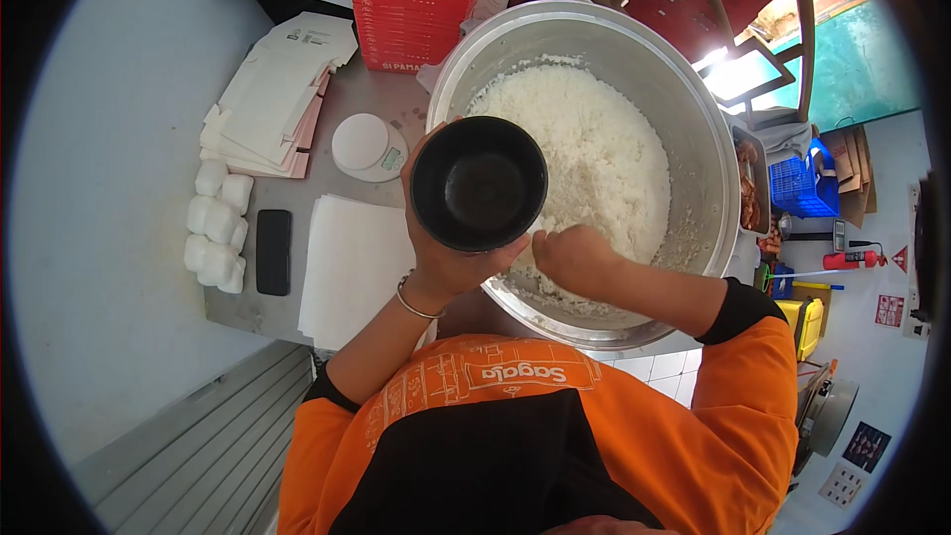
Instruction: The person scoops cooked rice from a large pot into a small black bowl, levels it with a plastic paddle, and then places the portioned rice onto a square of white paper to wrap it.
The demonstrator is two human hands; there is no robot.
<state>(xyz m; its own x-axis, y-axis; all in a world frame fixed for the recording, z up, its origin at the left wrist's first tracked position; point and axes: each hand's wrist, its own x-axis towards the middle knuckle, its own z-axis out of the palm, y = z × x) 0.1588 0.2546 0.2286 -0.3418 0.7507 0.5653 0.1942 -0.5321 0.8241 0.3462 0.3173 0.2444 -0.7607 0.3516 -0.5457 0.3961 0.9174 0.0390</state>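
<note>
A round black bowl [479, 184] is in my left hand [453, 264], whose fingers wrap around its outside. Its dark inside faces up, and no food shows in it. Below the bowl stands a large metal pot [695, 253] holding a mass of cooked white rice [587, 134]. Just right of the bowl, my right hand [576, 260] is curled low over the near part of the rice. Whether its fingers grip something, such as a utensil handle, is hidden by the bowl and the hand itself.
Left of the pot lie a white digital kitchen scale [364, 145], white paper sheets [356, 267], a black smartphone [273, 253], white rounded packets [215, 227] and flat carton blanks [278, 89]. Red boxes [420, 4] are stacked behind. A metal tray of brown food [750, 178] sits right.
</note>
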